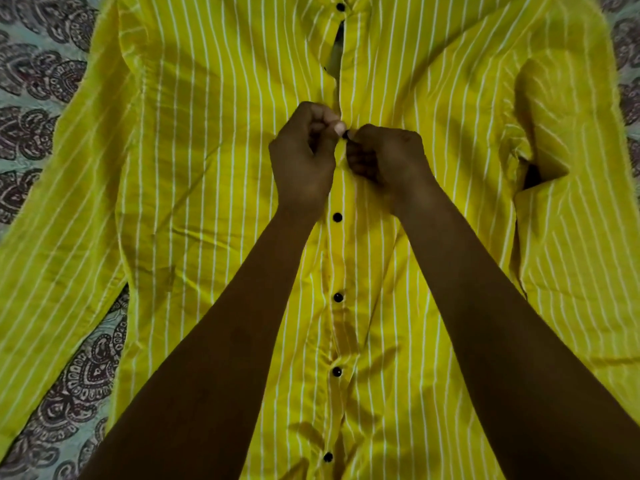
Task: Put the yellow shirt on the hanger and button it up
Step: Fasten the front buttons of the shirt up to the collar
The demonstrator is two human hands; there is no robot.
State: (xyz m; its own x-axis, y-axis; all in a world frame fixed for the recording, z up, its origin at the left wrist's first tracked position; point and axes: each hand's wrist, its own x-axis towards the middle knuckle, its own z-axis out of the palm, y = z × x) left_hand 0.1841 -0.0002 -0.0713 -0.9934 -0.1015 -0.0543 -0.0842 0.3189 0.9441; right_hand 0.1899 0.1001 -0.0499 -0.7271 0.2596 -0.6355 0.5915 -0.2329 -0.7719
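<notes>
The yellow shirt [214, 168] with thin white stripes lies flat, front up, and fills most of the head view. Black buttons run down its placket; several below my hands are fastened, such as one button [337, 217]. Another button [340, 7] is closed at the collar. Between the collar and my hands the placket gapes open [337, 53]. My left hand [304, 157] pinches the left placket edge at chest height. My right hand [388, 161] pinches a small black button [346, 134] against it. No hanger shows; it may be hidden inside the shirt.
A pale cloth with dark paisley print [38, 71] lies under the shirt and shows at the left and right edges. The shirt's right sleeve [571, 202] is folded over near the armpit; the left sleeve [52, 244] stretches toward the lower left.
</notes>
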